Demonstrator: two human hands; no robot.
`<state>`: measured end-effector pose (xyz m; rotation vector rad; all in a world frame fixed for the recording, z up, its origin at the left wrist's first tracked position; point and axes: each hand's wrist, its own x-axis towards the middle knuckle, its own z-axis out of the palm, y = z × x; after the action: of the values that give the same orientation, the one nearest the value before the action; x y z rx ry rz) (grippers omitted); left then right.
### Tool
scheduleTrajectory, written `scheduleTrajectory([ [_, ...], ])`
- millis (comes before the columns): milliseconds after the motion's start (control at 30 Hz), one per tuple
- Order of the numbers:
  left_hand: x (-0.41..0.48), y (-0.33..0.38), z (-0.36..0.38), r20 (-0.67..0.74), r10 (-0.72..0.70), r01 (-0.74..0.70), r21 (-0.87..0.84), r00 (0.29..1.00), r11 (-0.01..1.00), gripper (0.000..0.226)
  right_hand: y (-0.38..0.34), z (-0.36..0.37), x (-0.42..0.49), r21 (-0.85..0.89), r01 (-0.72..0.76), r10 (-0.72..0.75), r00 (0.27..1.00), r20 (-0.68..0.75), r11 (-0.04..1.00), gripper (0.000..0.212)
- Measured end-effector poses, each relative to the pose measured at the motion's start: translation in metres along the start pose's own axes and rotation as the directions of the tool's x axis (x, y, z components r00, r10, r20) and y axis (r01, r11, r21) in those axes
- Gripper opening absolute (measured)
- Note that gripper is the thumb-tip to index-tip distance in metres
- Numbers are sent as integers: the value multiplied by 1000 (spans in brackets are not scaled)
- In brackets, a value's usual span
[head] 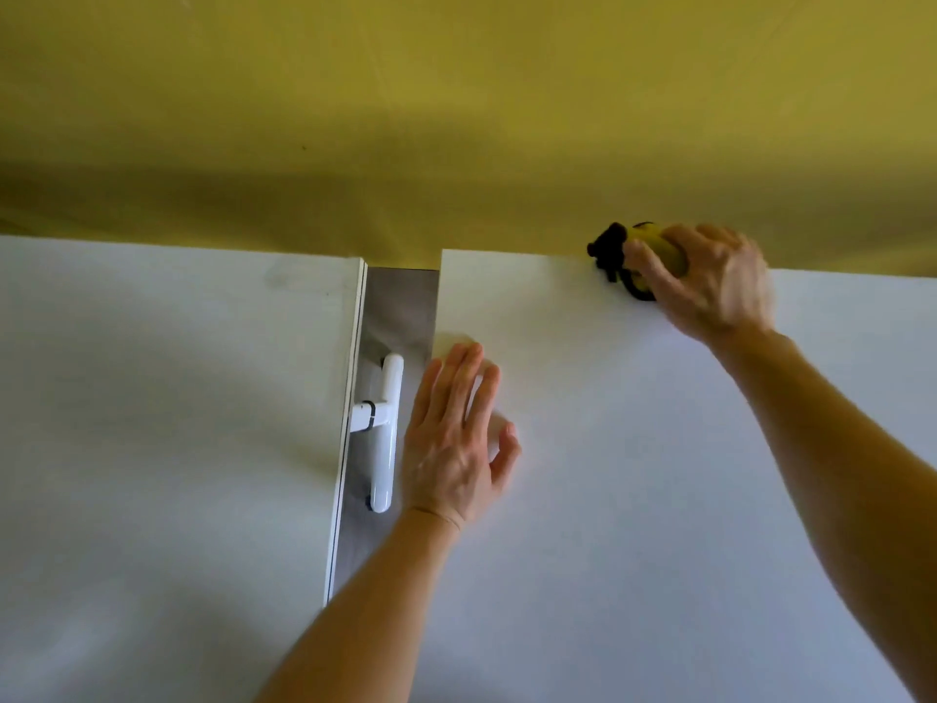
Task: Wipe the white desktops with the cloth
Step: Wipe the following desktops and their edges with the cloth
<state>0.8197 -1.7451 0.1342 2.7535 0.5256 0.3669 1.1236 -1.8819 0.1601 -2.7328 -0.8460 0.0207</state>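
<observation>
There are two white desktops (167, 398) (659, 499), one cloth (616, 253) at two o'clock, one handle (383, 438), one left hand (456, 433), one right hand (710, 281).

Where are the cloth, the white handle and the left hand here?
Cloth (608, 251): head view, its black edge.
White handle (384, 449): head view, its long bar.
Left hand (451, 443): head view, its back.

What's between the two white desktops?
In the head view, a narrow grey strip separates the left desktop from the right desktop. A white handle sits in it, beside the left hand.
</observation>
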Motion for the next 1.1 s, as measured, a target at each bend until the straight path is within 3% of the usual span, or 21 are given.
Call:
scheduleTrajectory([
  [33, 0, 0, 0, -5, -6, 6, 2, 1000, 1000, 60, -11, 2, 1, -26, -64, 63, 998, -22, 998, 86],
  [100, 0, 1, 0, -11, -2, 2, -3, 1000, 1000, 61, -58, 14, 7, -54, -53, 51, 998, -37, 997, 88],
  [267, -1, 2, 0, -1, -13, 13, 42, 1000, 999, 63, -168, 54, 21, 11, 199, -199, 974, 110, 980, 71],
  [367, -1, 3, 0, -1, -1, 1, 31, 1000, 1000, 63, -130, 47, 19, 44, 212, -215, 973, 81, 976, 71],
  [500, 1, 4, 1, -9, 15, -15, 22, 1000, 1000, 62, -8, 15, 5, -25, 37, -38, 999, -35, 999, 79],
  [600, 4, 4, 2, -11, 14, -14, 28, 1000, 1000, 60, 13, 4, -9, -73, -11, 4, 996, -91, 997, 72],
  [700, 4, 5, 3, -4, 26, -26, 16, 1000, 1000, 59, -44, 18, -1, -118, 86, -86, 996, 2, 989, 65],
  [900, 4, 4, 1, 13, -8, 7, 70, 1000, 998, 62, -165, 57, 20, 5, 336, -335, 936, 112, 942, 66],
  [1000, 5, 6, -2, 9, 0, -1, 67, 1000, 998, 62, -108, 47, 24, 76, 407, -414, 900, 138, 910, 69],
  [1100, 7, 6, -2, 37, 42, -46, 119, 998, 992, 66, 19, 11, 13, 25, 302, -303, 951, 54, 953, 70],
])
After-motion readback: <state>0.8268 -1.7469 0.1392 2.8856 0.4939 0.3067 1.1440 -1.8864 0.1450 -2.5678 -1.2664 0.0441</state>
